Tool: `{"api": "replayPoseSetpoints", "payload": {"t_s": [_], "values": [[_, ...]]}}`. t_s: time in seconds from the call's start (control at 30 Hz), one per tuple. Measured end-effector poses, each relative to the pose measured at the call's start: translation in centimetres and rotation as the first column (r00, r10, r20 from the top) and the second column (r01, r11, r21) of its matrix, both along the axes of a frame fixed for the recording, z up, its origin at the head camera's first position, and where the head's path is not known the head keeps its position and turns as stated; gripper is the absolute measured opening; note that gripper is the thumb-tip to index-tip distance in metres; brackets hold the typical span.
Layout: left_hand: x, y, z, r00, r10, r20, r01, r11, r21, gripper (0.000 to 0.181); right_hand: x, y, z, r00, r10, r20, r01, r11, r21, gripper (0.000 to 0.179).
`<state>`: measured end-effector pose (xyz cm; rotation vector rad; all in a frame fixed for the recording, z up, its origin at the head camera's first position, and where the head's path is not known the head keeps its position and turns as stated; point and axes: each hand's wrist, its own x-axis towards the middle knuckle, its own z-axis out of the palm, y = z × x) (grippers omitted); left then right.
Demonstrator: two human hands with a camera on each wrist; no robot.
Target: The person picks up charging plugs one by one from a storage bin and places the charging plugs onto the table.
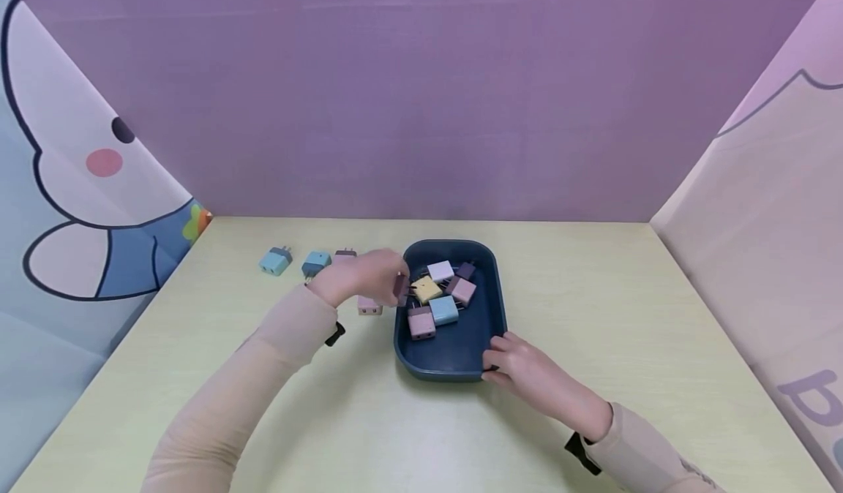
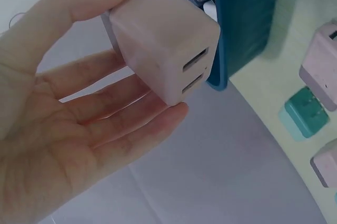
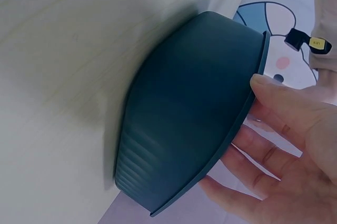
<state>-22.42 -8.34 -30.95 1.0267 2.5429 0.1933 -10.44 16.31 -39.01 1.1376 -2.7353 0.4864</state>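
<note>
My left hand (image 1: pixel 369 277) pinches a pink charger plug (image 2: pixel 163 40) with two USB slots between thumb and fingers, right at the left rim of a dark blue bin (image 1: pixel 451 358). In the bin lie several charger plugs: a white one (image 1: pixel 440 271), a yellow one (image 1: pixel 426 289), a light blue one (image 1: pixel 444 310), pink ones (image 1: pixel 421 323) and a dark purple one (image 1: pixel 465 271). At the near right corner my right hand (image 1: pixel 527 372) grips the bin's rim, thumb and fingers on the edge in the right wrist view.
Left of the bin on the pale table (image 1: pixel 579 295) lie more plugs: a light blue one (image 1: pixel 275 261), a blue one (image 1: pixel 316 262) and pink ones (image 1: pixel 369 306), some partly behind my left hand. A purple backdrop (image 1: pixel 421 113) stands along the table's far edge.
</note>
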Motion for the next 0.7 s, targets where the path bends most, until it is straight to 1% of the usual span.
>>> {"api": "replayPoseSetpoints", "payload": {"t_s": [0.1,0.17,0.27,0.47,0.7], "values": [[0.0,-0.6,0.0,1.0,0.025,0.009,-0.025,1.0,0.014,0.005,0.0,0.0,0.0,1.0,0.001,0.002,-0.001,1.0,-0.002,0.01],[0.0,-1.0,0.1,0.998,0.052,0.018,-0.053,0.998,0.018,0.007,0.0,0.0,0.0,1.0,-0.001,0.003,0.001,1.0,-0.003,0.01],[-0.1,-1.5,0.1,0.997,0.071,0.022,-0.072,0.997,0.023,0.009,0.0,0.0,0.0,1.0,-0.005,0.012,0.005,1.0,0.001,0.01],[-0.3,-2.7,-0.1,0.998,0.069,0.01,-0.069,0.997,0.037,0.011,0.1,0.0,0.1,1.0,-0.004,0.016,0.004,1.0,0.003,0.009],[-0.7,-4.1,-0.4,0.994,0.106,0.008,-0.106,0.993,0.049,0.007,0.1,-0.1,0.2,1.0,-0.013,0.023,0.013,1.0,0.015,0.009]]}}
